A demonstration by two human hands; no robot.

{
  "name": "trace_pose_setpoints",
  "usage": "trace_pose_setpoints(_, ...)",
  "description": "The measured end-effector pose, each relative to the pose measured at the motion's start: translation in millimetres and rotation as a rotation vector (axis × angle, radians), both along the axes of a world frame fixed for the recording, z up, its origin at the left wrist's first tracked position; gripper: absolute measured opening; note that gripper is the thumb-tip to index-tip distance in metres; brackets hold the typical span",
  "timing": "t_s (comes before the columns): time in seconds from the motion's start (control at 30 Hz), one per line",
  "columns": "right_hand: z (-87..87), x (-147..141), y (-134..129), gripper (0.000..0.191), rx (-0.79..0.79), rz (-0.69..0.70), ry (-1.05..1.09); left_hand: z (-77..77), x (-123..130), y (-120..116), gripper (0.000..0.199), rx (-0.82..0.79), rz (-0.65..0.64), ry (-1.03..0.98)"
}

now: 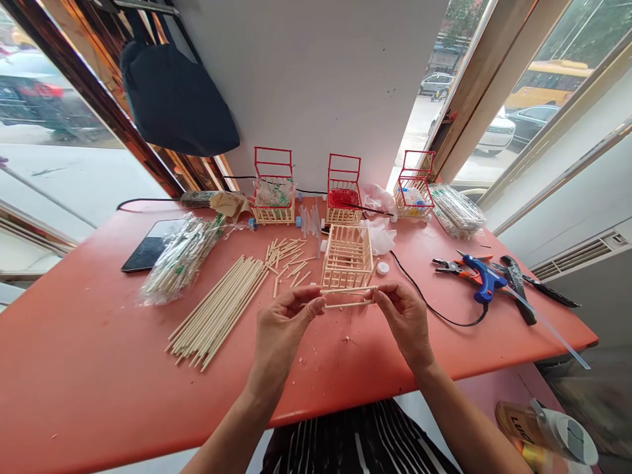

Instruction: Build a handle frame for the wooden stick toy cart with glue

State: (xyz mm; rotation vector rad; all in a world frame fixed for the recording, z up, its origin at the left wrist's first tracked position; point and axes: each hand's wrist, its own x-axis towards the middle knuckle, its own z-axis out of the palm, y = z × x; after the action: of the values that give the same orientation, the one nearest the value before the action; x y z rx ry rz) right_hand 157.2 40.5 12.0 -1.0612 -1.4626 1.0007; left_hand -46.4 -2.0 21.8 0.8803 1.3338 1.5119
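A small frame of thin wooden sticks [348, 305] is held level between both hands, above the red table. My left hand [284, 329] pinches its left end between thumb and fingers. The right end is pinched by my right hand [407, 322]. Just behind the frame stands a basket of pale sticks [348, 253] with an open top. To the left lie a bundle of long sticks [217, 313] and a scatter of short cut pieces [289, 260].
Three baskets with red upper parts [274, 191] stand along the wall. At right lie a blue glue gun [486, 280] with its cable, pliers [449, 266] and black-handled tools. Bagged sticks [180, 260] and a dark tablet [145, 253] are at left. The table's front edge is near.
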Motion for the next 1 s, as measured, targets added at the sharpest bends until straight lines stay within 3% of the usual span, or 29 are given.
trace_pose_setpoints(0.2,-1.5,0.8,0.4,0.016,0.018,0.024,0.000,-0.8,0.1,-3.2,0.019,0.022,-0.001,0.122)
trace_pose_setpoints(1.0,2.1,2.2,0.0,0.018,-0.082,0.099,0.051,-7.7,3.2,-1.5,0.023,-0.055,-0.041,-0.050)
